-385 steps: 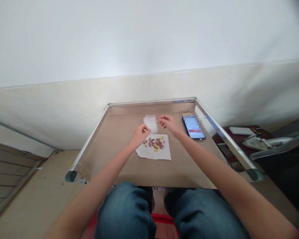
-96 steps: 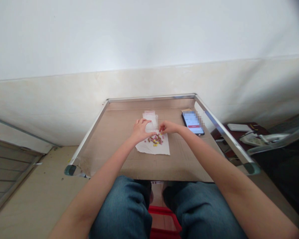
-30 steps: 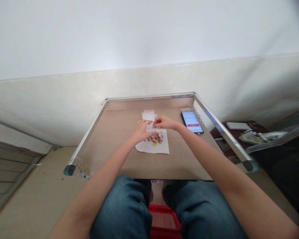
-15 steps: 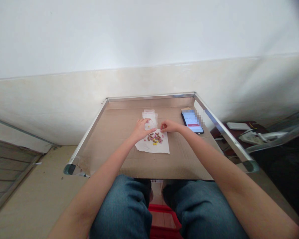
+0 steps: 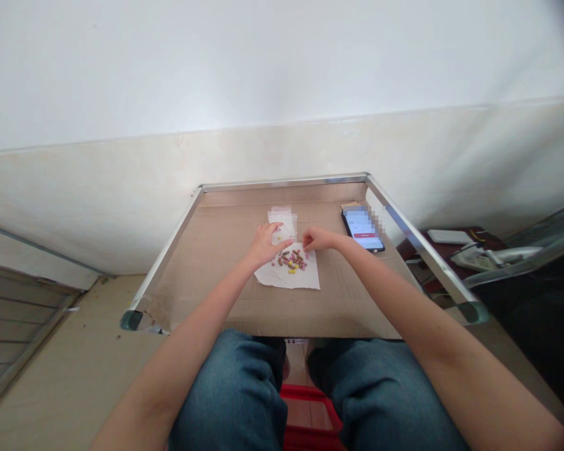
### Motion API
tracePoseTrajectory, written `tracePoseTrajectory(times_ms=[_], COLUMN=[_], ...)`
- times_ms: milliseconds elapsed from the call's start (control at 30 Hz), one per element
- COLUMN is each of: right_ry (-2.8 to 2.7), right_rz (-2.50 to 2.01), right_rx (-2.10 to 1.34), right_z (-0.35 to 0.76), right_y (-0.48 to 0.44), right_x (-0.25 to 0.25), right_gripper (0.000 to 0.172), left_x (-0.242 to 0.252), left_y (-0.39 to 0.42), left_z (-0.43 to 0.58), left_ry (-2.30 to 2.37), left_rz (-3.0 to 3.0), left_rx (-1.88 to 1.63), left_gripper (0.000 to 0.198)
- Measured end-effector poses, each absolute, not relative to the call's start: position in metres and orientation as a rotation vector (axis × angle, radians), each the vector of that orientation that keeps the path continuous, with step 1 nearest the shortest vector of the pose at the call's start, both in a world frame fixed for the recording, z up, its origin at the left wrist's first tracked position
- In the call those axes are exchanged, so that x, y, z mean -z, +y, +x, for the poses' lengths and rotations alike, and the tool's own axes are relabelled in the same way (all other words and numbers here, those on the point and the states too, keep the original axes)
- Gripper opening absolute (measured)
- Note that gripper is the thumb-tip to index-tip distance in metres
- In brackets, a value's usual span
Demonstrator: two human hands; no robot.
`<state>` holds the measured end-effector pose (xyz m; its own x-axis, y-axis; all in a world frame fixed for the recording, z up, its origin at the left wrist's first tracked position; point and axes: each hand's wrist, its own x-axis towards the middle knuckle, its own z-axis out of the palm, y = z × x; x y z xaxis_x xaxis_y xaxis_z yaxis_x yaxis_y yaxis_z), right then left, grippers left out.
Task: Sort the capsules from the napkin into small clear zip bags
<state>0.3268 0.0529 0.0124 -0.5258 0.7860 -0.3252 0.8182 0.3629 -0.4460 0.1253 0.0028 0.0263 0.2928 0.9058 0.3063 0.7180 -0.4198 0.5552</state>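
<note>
A white paper sheet (image 5: 282,282) lies on the brown table, carrying a heap of several small pills (image 5: 292,260) in pink, brown and yellow. My left hand (image 5: 264,245) is closed on a small clear plastic bag (image 5: 282,231) just beyond the paper. More clear bags (image 5: 282,215) lie behind it. My right hand (image 5: 318,238) rests at the paper's far right corner, fingertips pinched together beside the pills; what they hold is too small to see.
A phone (image 5: 363,228) with a lit screen lies at the table's right rear. The table has a metal rim (image 5: 418,247) and stands against a wall. A low dark stand (image 5: 451,247) with white items is to the right. My knees are under the near edge.
Over the last second my right hand came down from the bag's mouth to the pills at the paper's far corner. My left hand kept hold of the bag.
</note>
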Motion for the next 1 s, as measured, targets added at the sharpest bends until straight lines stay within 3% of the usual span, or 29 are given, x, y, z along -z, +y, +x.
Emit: tracePoseTrajectory(times_ms=[233, 500, 733, 833, 1000], right_ry=[2.633, 2.809, 2.827, 2.874, 2.882], right_rz=[1.532, 1.488, 1.374, 1.497, 1.552], right_rx=[0.887, 1.655, 1.937, 1.863, 1.248], right_z=[0.328, 0.304, 0.293, 0.297, 0.3], right_y=[0.055, 0.053, 0.048, 0.05, 0.048], right_x=[-0.021, -0.041, -0.045, -0.04, -0.026], right_gripper=[0.014, 0.013, 0.014, 0.016, 0.016], left_x=[-0.021, -0.019, -0.021, -0.02, -0.016], left_y=[0.005, 0.004, 0.006, 0.006, 0.007], left_z=[0.125, 0.124, 0.125, 0.122, 0.116], left_ry=[1.432, 1.362, 1.359, 1.4, 1.464], left_rz=[2.306, 2.342, 2.309, 2.258, 2.183], left_rx=[-0.849, -0.822, -0.866, -0.882, -0.927], left_gripper=[0.048, 0.048, 0.046, 0.048, 0.05])
